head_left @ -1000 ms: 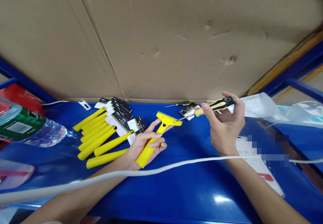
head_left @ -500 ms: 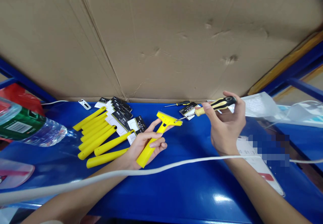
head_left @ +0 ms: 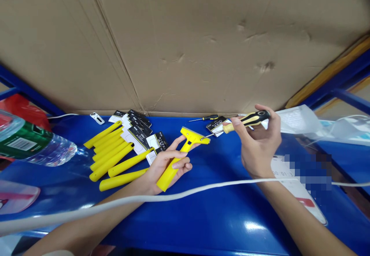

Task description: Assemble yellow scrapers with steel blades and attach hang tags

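Note:
My left hand (head_left: 170, 165) is wrapped round the handle of a yellow scraper (head_left: 189, 136), its wide head pointing up and away from me. In my right hand (head_left: 258, 144) is a screwdriver (head_left: 245, 121) with a cream and black handle, held by the fingertips. Its shaft slants down to the left, and the tip meets the right part of the scraper head. Several yellow handles (head_left: 121, 163) lie side by side to the left of my left hand. Black and white cards (head_left: 135, 133) are spread out behind them.
A small screwdriver (head_left: 209, 117) and a card (head_left: 216, 126) lie at the back of the blue table (head_left: 208, 225). A bottle (head_left: 34, 142) lies at the left. A white cable (head_left: 216, 184) crosses in front; a phone (head_left: 303, 194) is at the right. Cardboard (head_left: 187, 48) stands behind.
Almost nothing differs. Both hands keep their grips and the screwdriver tip stays at the scraper head; the view has shifted very slightly.

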`<state>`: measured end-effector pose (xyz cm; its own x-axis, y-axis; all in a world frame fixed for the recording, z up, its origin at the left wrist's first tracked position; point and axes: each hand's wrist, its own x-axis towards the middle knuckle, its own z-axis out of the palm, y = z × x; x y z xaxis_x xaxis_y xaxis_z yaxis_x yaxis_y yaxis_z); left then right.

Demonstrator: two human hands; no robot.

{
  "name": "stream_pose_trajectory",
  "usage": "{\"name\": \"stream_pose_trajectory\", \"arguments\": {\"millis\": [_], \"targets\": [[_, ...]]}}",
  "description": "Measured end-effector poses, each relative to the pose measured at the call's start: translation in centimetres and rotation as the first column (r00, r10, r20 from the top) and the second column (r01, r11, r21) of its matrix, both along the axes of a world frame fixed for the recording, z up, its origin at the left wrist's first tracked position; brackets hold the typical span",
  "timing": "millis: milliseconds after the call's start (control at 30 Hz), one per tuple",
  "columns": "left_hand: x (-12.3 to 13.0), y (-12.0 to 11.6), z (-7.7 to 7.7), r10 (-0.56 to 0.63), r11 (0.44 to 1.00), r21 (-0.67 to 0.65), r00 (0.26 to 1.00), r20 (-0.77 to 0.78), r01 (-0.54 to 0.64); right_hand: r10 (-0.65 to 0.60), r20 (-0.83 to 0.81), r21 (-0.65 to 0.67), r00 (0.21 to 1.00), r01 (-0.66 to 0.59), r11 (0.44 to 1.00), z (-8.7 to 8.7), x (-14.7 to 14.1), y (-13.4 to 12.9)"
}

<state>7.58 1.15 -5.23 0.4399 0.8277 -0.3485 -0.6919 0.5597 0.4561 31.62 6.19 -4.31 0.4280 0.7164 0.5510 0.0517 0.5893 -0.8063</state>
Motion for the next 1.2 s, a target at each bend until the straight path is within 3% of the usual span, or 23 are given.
{"name": "stream_pose_trajectory", "arguments": {"millis": [333,700,800,1000,1200], "targets": [[-0.1,0.0,0.1,-0.004,1.000,0.010,1.000,-0.007,0.004,0.021,-0.036,-0.035,0.999,-0.023,0.999,-0.3,-0.1,-0.1],[0.0,0.2,0.2,-0.032,0.998,0.056,0.999,-0.020,0.033,-0.024,-0.206,-0.209,0.978,-0.020,0.978,-1.3,0.4,1.0],[0.1,0.1,0.2,-0.025,0.999,0.047,1.000,-0.010,0.025,-0.013,-0.144,-0.155,0.989,-0.010,0.988,-0.9,0.3,0.8],[0.3,-0.2,-0.2,-0.034,0.997,0.071,0.997,-0.068,0.038,0.025,0.131,0.074,0.991,-0.035,0.997,0.1,-0.2,-0.6],[0.7,-0.4,-0.5,-0.034,0.995,0.093,0.989,-0.141,0.047,0.206,0.347,0.096,0.915,-0.253,0.963,0.4,-0.4,-2.1]]}}
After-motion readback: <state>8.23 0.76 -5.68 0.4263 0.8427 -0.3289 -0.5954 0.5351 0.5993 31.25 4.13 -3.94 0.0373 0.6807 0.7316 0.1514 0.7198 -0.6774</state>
